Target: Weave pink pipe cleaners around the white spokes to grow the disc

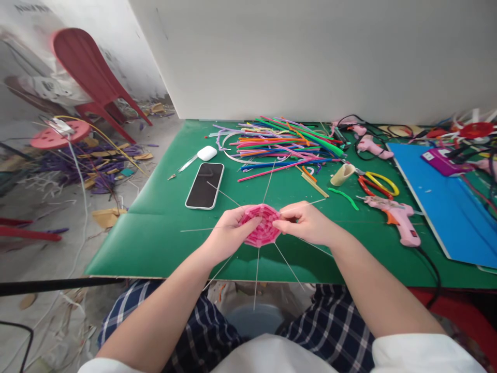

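A pink woven disc [261, 227] with several thin wire spokes sticking out all round is held above the near part of the green table [155, 233]. My left hand [229, 235] grips its left edge with fingers closed. On the right edge my right hand [306, 221] pinches the disc, fingers pressed together.
A pile of coloured strips [279, 142] lies at the back. A phone [205, 185] and a white earbud case [207, 153] lie to the left. Yellow-and-red scissors [378, 184], pink glue guns [396, 216], a blue board [446, 207] stand to the right. Red chair [91, 77] on the littered floor.
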